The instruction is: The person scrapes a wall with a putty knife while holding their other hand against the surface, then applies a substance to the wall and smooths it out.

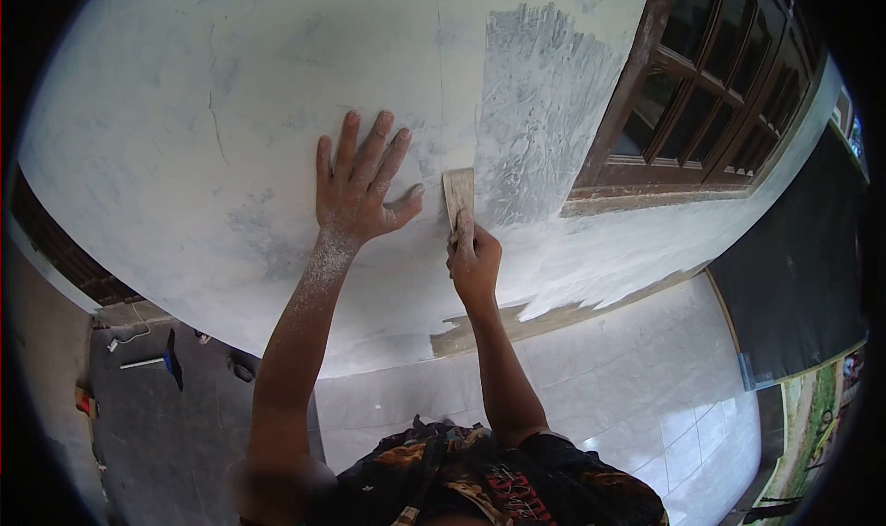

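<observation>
My left hand (360,189) lies flat on the white wall (277,65), fingers spread, with pale dust on its wrist and forearm. To its right, my right hand (475,258) grips a putty knife (459,197) with a wide, whitish blade pointing up. The blade is at the wall, just left of a rough grey patch (535,111) where the surface looks scraped. A thin vertical crack runs above the blade. The knife's handle is mostly hidden in my fingers.
At the upper right is a brown wooden window (701,92) with several panes. Pale floor tiles (628,369) run below the wall. A dark sheet (784,258) hangs at the right. On the dark floor at the left lies a blue-headed broom or squeegee (168,362).
</observation>
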Demonstrator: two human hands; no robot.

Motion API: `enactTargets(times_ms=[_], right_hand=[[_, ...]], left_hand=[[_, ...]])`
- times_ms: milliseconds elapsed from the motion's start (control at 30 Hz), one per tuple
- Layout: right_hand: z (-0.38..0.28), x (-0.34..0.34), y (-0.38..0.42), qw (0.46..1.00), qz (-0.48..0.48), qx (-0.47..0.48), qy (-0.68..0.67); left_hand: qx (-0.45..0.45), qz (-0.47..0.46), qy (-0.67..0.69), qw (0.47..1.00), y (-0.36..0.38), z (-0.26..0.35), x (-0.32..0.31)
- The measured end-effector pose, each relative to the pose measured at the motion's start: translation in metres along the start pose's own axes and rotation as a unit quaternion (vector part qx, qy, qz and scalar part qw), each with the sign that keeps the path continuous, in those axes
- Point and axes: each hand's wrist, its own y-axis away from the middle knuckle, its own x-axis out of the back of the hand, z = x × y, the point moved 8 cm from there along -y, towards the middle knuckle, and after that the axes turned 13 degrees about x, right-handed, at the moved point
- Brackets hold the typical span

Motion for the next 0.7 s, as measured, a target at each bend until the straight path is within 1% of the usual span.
enactTargets(times_ms=[67,200,267,367,500,567,600,667,700], right_hand=[[0.009,0.002,0.011,1.000,0.013,-0.024,0.000],[0.004,-0.001,0.008,1.000,0.018,-0.011,0.007],[-0.006,-0.004,0.001,1.000,0.002,0.004,0.011],[0.009,-0.001,0.010,1.000,0.011,-0.009,0.004],[0.004,0.001,0.004,1.000,0.012,-0.008,0.015],[-0.006,-0.002,-0.006,1.000,0.007,0.024,0.005],[-0.006,-0.002,-0.004,1.000,0.009,0.025,0.003],[-0.002,0.001,0.005,1.000,0.013,-0.005,0.017],[-0.002,0.001,0.006,1.000,0.015,-0.004,0.016]], left_hand=[[-0.002,0.005,0.001,1.000,0.000,0.000,0.000],[-0.001,0.002,0.001,1.000,-0.001,0.000,-0.001],[-0.001,0.007,0.005,1.000,-0.001,0.000,0.000],[0.000,0.003,0.005,1.000,-0.001,0.000,0.000],[-0.005,0.009,0.003,1.000,-0.002,0.000,0.000],[-0.006,0.007,0.005,1.000,0.000,0.000,0.001],[-0.006,0.009,0.006,1.000,-0.001,0.000,0.001],[-0.005,0.012,0.009,1.000,0.000,0.001,0.001],[-0.005,0.011,0.006,1.000,0.001,0.001,0.001]])
